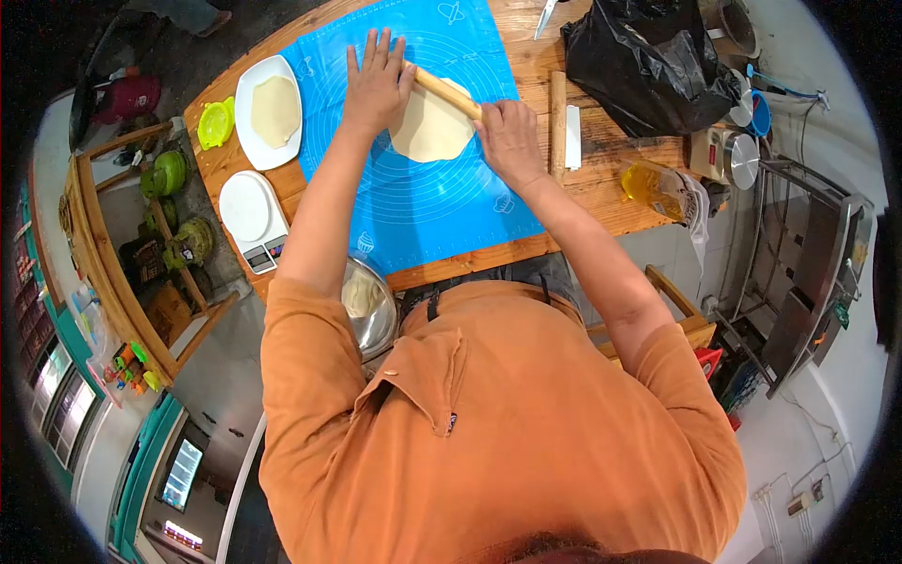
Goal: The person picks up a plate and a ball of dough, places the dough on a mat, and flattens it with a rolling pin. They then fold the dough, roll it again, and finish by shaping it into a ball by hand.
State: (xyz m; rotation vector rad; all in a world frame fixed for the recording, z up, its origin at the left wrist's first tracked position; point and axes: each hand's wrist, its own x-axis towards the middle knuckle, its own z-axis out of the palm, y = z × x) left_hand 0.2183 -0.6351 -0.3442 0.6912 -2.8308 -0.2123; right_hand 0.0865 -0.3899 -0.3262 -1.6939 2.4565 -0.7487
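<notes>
A wooden rolling pin (442,92) lies slantwise across the upper part of a flat, pale dough sheet (432,132) on a blue printed mat (423,211). My left hand (378,83) rests over the pin's left end, fingers stretched out and pointing away from me. At the right end of the pin is my right hand (510,141), its fingers curled around or over that end. To the left of the mat, a white dish (242,117) holds another flat piece of dough (274,111).
Left: a lime-green dish (216,123) and a white scale (246,209). Near my body, a metal bowl (378,324) holds dough. Right: a second wooden rod (558,122), a white strip (573,137), a black plastic bag (639,66) and a bag of yellow oil (655,191). Scissors (545,17) lie at the top.
</notes>
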